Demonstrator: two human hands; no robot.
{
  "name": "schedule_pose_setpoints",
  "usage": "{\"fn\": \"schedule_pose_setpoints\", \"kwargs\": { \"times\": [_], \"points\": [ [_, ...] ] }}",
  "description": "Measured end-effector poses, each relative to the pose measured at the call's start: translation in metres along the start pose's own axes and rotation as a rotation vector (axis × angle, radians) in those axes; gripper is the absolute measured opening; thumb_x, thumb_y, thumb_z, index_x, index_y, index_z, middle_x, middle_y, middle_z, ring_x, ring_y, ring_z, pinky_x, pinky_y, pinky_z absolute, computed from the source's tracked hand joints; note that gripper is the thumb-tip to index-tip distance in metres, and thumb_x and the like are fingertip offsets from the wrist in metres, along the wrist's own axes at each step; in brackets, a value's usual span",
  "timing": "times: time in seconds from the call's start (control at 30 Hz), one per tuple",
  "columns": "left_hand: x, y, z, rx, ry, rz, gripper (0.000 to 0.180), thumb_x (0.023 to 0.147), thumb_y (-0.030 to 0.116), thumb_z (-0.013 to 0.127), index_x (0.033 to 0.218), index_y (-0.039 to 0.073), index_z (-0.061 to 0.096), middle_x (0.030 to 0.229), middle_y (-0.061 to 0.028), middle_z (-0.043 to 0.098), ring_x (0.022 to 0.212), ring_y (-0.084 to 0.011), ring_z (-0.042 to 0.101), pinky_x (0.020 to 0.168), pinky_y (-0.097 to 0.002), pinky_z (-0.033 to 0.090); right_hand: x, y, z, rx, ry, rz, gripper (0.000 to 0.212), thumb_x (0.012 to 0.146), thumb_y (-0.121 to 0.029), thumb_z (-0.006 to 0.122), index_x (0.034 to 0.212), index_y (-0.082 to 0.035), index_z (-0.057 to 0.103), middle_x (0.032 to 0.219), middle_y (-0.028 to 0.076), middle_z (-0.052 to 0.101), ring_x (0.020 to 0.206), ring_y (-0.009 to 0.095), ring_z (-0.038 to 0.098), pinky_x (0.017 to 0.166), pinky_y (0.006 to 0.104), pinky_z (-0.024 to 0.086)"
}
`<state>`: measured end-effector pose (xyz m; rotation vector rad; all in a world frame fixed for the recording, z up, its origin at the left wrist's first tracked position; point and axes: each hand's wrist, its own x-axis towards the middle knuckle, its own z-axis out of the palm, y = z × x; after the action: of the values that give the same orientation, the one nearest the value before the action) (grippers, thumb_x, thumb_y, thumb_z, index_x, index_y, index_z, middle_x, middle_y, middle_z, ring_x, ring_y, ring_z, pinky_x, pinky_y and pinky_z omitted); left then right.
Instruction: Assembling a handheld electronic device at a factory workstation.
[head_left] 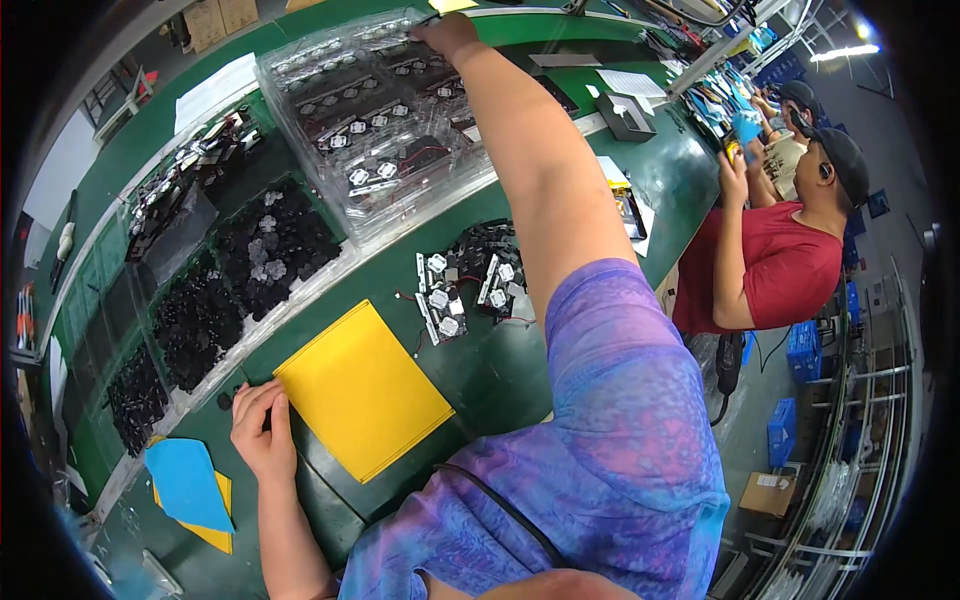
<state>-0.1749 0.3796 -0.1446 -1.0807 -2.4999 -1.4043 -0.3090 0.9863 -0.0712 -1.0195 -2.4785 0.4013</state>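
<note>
A single wide fisheye view, head-worn, looks down over the surface (500,390), fairly near the left fingers (262,393) and farther from the right fingers (428,33).

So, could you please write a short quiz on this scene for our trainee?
1. Which of these is nearest the left hand?
A) a carton
B) the yellow square
C) the dark open box

2. True or false: at the left, the blue sheet lies beneath a yellow sheet.

3. Which hand is stretched out to the far side of the clear tray?

Key:
1. B.
2. False: the blue sheet lies on top, with yellow showing beneath it.
3. The right hand.
</note>
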Motion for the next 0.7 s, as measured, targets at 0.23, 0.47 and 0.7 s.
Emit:
{"fn": "schedule_pose_setpoints", "kwargs": {
  "times": [0.23,0.47,0.7],
  "points": [
    [0.003,0.001,0.001,-0.012,-0.01,-0.011,0.008,0.086,0.003,0.067,0.091,0.0,0.072,0.096,-0.0111,0.072,0.096,-0.0248,0.065,0.105,-0.0458,0.041,-0.015,-0.031,0.0,-0.086,-0.212,-0.06,0.064,0.07,-0.057,0.079,0.103,-0.003,0.075,0.108,0.017,0.072,0.099,0.031,0.069,0.09,0.0396,0.053],
    [0.003,-0.001,0.002,-0.021,-0.003,-0.01,0.008,0.087,0.004,0.066,0.091,0.0,0.072,0.097,-0.0113,0.072,0.096,-0.0247,0.066,0.104,-0.045,0.042,-0.02,-0.037,-0.002,-0.142,-0.16,-0.047,0.064,0.07,-0.054,0.081,0.108,-0.003,0.073,0.109,0.016,0.072,0.101,0.03,0.069,0.09,0.0389,0.053],
    [0.002,-0.003,0.0,-0.035,0.0,-0.009,0.007,0.088,0.004,0.066,0.09,0.0,0.071,0.096,-0.0115,0.073,0.096,-0.0251,0.066,0.102,-0.0438,0.043,-0.015,-0.038,-0.005,-0.252,-0.305,-0.036,0.059,0.076,-0.056,0.075,0.111,-0.009,0.074,0.123,0.013,0.068,0.113,0.029,0.065,0.096,0.0402,0.052]
  ]
}}
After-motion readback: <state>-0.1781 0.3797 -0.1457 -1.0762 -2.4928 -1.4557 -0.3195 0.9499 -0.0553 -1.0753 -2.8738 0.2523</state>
